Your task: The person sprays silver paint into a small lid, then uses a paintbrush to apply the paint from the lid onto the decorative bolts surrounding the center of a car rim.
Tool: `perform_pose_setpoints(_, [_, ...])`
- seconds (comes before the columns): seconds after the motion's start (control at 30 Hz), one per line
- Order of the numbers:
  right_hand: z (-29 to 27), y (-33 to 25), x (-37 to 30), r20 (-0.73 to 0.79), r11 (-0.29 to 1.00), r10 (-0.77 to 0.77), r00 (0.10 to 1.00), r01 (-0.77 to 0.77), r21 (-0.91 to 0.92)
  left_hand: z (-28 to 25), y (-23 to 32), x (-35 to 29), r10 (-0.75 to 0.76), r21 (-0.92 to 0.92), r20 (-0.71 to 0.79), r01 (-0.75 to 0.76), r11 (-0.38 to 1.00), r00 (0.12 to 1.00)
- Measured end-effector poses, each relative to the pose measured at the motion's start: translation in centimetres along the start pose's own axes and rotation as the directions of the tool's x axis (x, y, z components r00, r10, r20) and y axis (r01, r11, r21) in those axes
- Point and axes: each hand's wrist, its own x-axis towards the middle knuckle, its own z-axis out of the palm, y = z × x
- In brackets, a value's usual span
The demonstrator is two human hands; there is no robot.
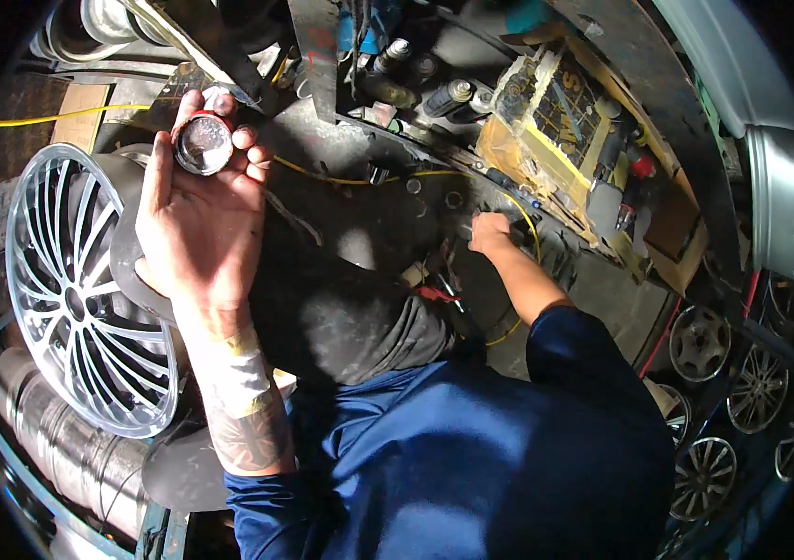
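My left hand (205, 219) is raised palm up at the left, its fingers curled around a small round cup (203, 145). The cup has a reddish rim, with a shiny silver-grey surface showing inside. My right hand (490, 231) reaches forward over the dark, cluttered work surface (359, 247). Its fingers are curled down, and whatever they may grip is hidden. Near it lie a small round ring-like piece (454, 200) and a short dark cap (378, 175). A multi-spoke alloy wheel (89, 322) stands upright to the left of my left forearm.
Several spray cans (448, 98) lie at the back. A worn cardboard box (518, 149) and power tools (607, 187) are at the back right. A yellow cord (70, 119) crosses the workspace. More wheels (700, 343) stand at the right; a wrapped cylinder (70, 439) lies lower left.
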Motion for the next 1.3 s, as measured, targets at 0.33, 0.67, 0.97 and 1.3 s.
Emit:
perform_pose_setpoints(0.33, [-1.1,-1.2,1.5,0.095,0.994,0.025,0.995,-0.015,-0.110,0.1,-0.1,0.0,0.020,-0.007,-0.018,-0.021,1.000,1.000])
perform_pose_setpoints(0.67, [-0.6,-1.0,2.2,0.063,0.995,0.043,0.997,-0.037,-0.092,-0.1,0.0,0.0,0.015,0.007,0.012,-0.015,1.000,1.000])
perform_pose_setpoints(0.97, [-0.6,0.5,-0.2,0.023,0.993,0.072,0.997,-0.073,0.095,-0.1,-0.1,0.1,0.024,0.025,0.005,-0.024,0.999,1.000])
perform_pose_setpoints(1.3, [1.7,2.4,-4.3,-0.371,0.631,0.137,0.918,0.208,0.747,0.0,0.0,0.0,0.021,0.018,0.003,-0.021,1.000,1.000])
